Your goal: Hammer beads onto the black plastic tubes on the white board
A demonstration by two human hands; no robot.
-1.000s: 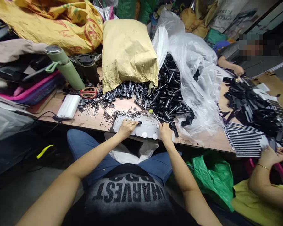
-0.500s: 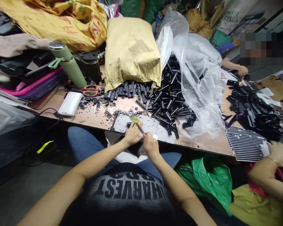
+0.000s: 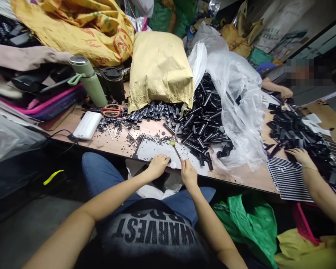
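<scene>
My right hand (image 3: 188,172) is closed around the lower end of a slim metal-shafted tool (image 3: 177,151). That tool has a round yellow-green head pointing away from me, and its exact kind is unclear. At the table's near edge, my left hand (image 3: 158,166) is closed with its knuckles up. The dark end of what looks like a black tube (image 3: 169,160) shows at its fingertips; the rest is hidden. Under both hands lies a pale grey mat (image 3: 148,151) with tiny dark beads scattered along its far side. A white round spot (image 3: 173,164) shows between the hands.
Black tubes (image 3: 203,129) spill from a clear plastic bag (image 3: 240,112). Ridged black pieces (image 3: 154,111) lie below a yellow sack (image 3: 161,71). Scissors (image 3: 111,111), a white box (image 3: 87,125) and a green flask (image 3: 93,86) stand left. A co-worker's hand (image 3: 299,155) is right.
My left hand has drawn down toward the table edge. My right hand has shifted right, and the tool's head has moved away from the left hand. The co-worker's hand has moved to the dark pile.
</scene>
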